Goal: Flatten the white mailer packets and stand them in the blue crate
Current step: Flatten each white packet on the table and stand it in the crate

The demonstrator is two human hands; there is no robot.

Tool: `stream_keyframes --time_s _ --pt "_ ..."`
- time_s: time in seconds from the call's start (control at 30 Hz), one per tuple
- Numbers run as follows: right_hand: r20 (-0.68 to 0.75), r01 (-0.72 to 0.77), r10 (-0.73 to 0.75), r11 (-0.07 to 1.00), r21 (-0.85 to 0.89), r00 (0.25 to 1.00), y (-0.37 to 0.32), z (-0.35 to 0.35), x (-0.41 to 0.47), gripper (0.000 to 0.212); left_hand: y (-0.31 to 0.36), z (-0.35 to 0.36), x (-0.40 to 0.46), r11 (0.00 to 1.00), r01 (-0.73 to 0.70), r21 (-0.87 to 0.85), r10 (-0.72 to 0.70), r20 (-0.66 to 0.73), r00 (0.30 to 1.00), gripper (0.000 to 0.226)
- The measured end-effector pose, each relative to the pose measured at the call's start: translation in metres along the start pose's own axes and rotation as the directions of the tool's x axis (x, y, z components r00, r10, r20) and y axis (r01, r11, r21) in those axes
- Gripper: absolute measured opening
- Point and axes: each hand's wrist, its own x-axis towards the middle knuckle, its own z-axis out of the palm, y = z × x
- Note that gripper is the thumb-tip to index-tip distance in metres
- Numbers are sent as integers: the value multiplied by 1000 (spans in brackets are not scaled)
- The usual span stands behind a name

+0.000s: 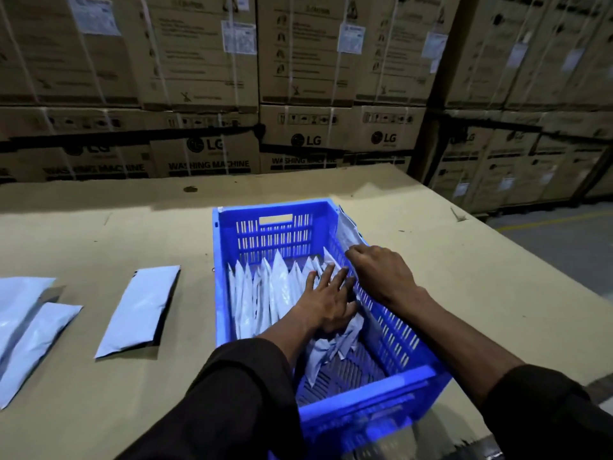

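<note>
White packet [347, 231] held upright in right hand [378, 272], long axis along crate wall [391, 330].

The crate [262, 234] is set on the table [464, 280], with packets [265, 293] stood in a row inside it. Three mailers [139, 310] are laid on the table to its left. Cartons [205, 94] are stacked behind the table.

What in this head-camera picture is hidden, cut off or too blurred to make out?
- Head view: the packet in the right hand; hand and crate wall hide its lower part.
- Leftmost packets: cut by the left edge.
- Carton labels: blurred, unreadable.
- Crate's near wall: smeared.
</note>
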Motion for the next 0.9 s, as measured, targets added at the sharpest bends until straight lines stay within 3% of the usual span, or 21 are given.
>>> stream_keyframes --time_s 0.17,0.3,0.4,0.53,0.77,0.9 --pt "40 40 -39 999 -21 998 4 6 -4 25 5 4 13 996 -79 41 78 11 997 64" --pt "129 77 -74 997 -19 989 0 8 -5 21 1 1 22 978 -90 189 90 7 996 94" --pt "227 73 -62 997 -40 972 -5 9 -2 27 -3 -3 24 957 -92 276 81 52 995 77" --pt "334 59 -38 997 -54 942 -14 19 0 23 -5 -11 15 973 -83 215 66 84 994 56" --pt "572 -8 -42 996 85 819 -19 50 -6 28 -12 -18 2 983 1 183 -25 129 991 60" --pt "534 -36 -93 974 225 840 -17 57 -7 55 -18 -17 2 995 13 101 -27 137 990 64"
